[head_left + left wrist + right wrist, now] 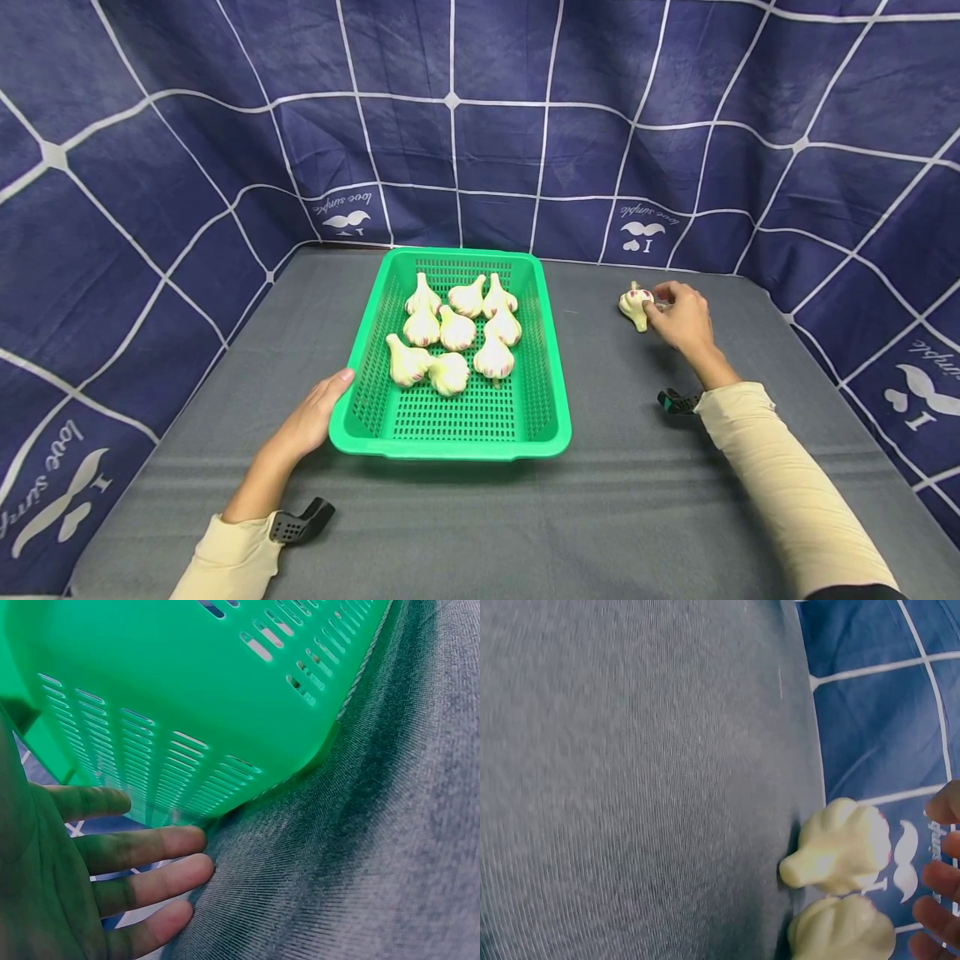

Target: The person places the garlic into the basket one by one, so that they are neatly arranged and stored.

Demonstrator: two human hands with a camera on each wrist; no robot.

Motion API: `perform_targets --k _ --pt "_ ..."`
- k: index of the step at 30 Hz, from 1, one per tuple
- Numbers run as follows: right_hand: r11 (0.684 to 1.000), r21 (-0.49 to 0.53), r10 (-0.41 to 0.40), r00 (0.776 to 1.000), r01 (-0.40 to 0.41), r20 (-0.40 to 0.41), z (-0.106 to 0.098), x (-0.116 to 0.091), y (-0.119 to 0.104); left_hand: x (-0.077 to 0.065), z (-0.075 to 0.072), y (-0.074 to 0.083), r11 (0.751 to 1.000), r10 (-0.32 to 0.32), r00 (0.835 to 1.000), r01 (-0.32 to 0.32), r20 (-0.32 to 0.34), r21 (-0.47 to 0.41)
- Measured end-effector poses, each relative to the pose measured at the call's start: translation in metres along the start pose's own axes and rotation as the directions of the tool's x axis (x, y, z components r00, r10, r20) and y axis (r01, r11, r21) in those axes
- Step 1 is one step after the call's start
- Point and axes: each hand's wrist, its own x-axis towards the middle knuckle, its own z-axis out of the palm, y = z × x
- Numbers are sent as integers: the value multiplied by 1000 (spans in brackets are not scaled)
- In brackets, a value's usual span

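Observation:
A green plastic basket point(480, 427) with slotted walls holds several white garlic bulbs point(457, 331) with pinkish streaks. My left hand point(311, 414) is at the basket's left side, fingertips right at the rim in the head view. From the left wrist, its fingers point(150, 847) look straight and spread beside the outer wall. Over on the right, my right hand point(684, 318) reaches over a garlic bulb point(633, 310), overlapping it in the head view. The right wrist view has two bulbs, one garlic bulb point(840, 844) above another garlic bulb point(844, 930), with loosely bent fingers point(941, 877) apart from them.
Grey cloth point(480, 525) covers the table. Blue curtains point(495, 142) with white lines rise along the back and both sides. Each wrist wears a dark strap, the left strap point(302, 522) and the right strap point(678, 402).

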Motion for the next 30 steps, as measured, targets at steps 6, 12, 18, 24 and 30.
perform_targets --k 6,12,18,24,30 --pt "999 -3 44 999 -44 -28 -1 -1 10 0 1 0 1000 -11 1000 11 3 1" --pt "990 -2 143 989 -143 -42 -1 -2 17 -1 1 2 999 -37 999 36 16 14" --pt "972 -8 236 972 -237 -9 -2 -2 18 0 0 1 1000 1 1000 -1 9 -10" --pt "956 -20 294 955 -293 41 0 -2 22 0 0 1 1000 4 1000 -4 1 -8" --pt "947 -46 320 945 -318 73 2 -3 29 -1 0 1 1000 -19 1000 19 5 1"
